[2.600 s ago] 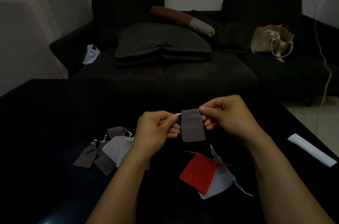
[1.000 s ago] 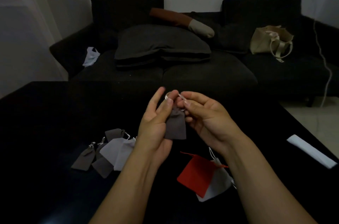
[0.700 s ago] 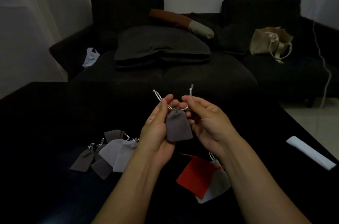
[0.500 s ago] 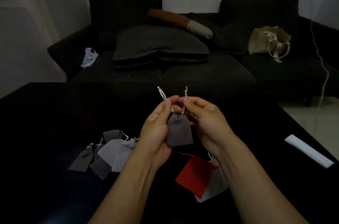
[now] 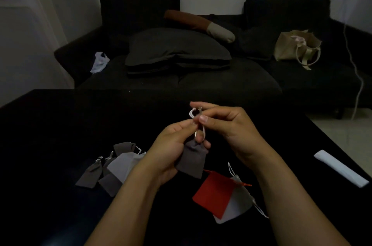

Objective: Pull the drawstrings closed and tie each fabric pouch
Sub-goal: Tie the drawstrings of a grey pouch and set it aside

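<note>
Single head cam, wide-angle, looks forward and down over black table (image 5: 60, 125), hands close in lower centre, sofa (image 5: 181, 84) behind. No second view.

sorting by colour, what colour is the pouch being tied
Dark grey-brown fabric pouch, seen in the head view.

We see a black table (image 5: 60, 125). On it, left: a heap of grey & pale tied pouches (image 5: 112, 167). Centre-right: red pouch (image 5: 213, 193) overlapping a white pouch (image 5: 237, 209). Far right: a white strip (image 5: 340, 167), well apart.
</note>
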The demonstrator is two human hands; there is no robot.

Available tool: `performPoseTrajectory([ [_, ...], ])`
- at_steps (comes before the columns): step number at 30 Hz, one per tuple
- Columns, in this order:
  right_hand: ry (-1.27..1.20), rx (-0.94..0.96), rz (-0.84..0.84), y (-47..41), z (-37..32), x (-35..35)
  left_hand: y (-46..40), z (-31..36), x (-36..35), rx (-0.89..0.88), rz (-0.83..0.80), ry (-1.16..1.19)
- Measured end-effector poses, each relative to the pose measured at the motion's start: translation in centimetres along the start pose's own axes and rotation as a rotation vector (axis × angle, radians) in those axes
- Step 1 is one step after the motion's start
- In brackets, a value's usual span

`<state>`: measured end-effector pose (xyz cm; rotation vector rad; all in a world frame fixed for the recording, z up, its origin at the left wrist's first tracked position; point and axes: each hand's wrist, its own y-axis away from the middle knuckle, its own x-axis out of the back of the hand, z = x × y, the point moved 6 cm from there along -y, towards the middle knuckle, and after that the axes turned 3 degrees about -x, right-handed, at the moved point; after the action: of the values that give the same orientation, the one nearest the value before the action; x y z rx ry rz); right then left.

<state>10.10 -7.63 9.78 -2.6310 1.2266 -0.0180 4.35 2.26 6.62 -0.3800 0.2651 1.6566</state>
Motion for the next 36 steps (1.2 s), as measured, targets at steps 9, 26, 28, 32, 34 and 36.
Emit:
performPoseTrajectory([
  [9,-0.02,-0.113,-0.027,0.4,1.0,0.0,0.1,-0.5,-0.2,0.087,-0.044,0.004],
  [26,0.295,-0.107,0.179,-0.2,0.9,1.8,-1.0,-1.7,1.6,-0.002,0.23,-0.234],
  [28,0.355,-0.083,0.17,-0.3,0.7,1.5,-1.0,-1.7,2.0,-0.037,0.293,-0.216],
  [32,0.362,-0.123,0.131,-0.3,0.9,1.1,-0.8,-1.6,2.7,-0.076,0.363,-0.202],
  [34,0.318,-0.204,0.087,-0.1,1.5,0.9,-0.8,-1.6,2.7,-0.053,0.356,-0.146],
  [36,0.264,-0.274,0.046,0.1,2.0,0.6,-0.8,-1.6,2.6,-0.044,0.325,-0.117],
])
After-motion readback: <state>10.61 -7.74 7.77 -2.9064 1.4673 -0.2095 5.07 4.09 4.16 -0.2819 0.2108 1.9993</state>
